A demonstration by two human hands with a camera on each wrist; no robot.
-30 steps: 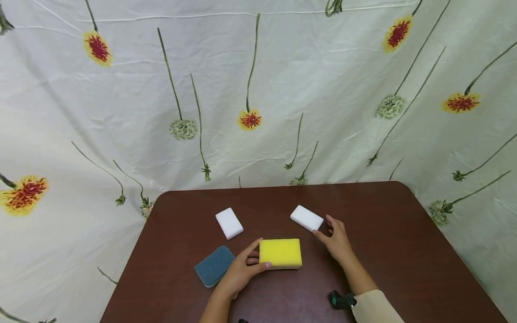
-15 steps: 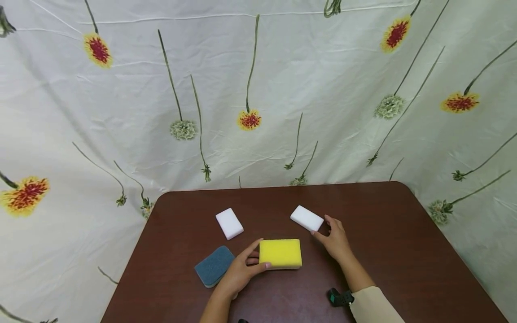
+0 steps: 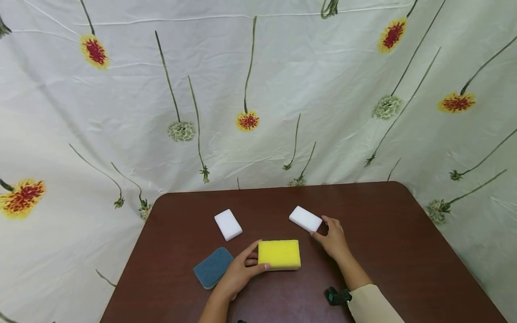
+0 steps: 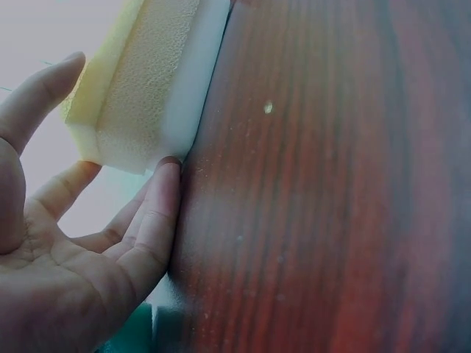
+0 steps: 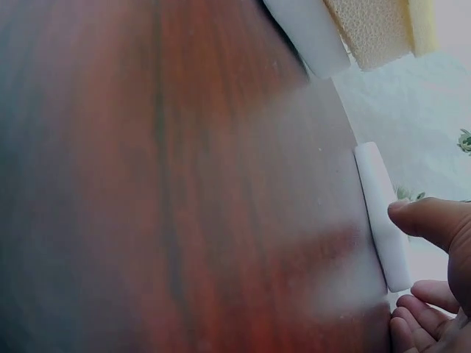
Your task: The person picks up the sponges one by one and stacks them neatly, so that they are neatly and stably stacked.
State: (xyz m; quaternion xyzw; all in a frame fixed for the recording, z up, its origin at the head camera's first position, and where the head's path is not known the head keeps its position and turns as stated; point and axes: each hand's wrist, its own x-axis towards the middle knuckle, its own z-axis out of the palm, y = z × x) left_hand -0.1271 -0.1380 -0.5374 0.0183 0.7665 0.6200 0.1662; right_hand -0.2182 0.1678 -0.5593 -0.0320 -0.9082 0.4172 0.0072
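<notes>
A yellow sponge [image 3: 279, 255] lies flat near the middle of the table, with a white layer under its tan side in the left wrist view. My left hand [image 3: 238, 271] holds its left end, thumb along the near edge and index finger at the far corner. In the left wrist view, a fingertip [image 4: 169, 165] touches the white layer. To the right and farther back is a white sponge block [image 3: 305, 219]. Thumb and index finger of my right hand [image 3: 334, 240] pinch its right end; the other fingers [image 5: 416, 323] curl beside it in the right wrist view.
A blue scouring sponge [image 3: 214, 268] lies beside my left hand, partly behind it. Another white sponge block [image 3: 228, 224] rests farther back on the left. Beyond the brown table [image 3: 363, 202] hangs a flowered cloth [image 3: 218, 89]. A black band [image 3: 338, 296] circles my right wrist.
My right hand's fingers have closed in slightly on the end of the white sponge block. My left hand and the sponges stay in place; the whole view shifts slightly.
</notes>
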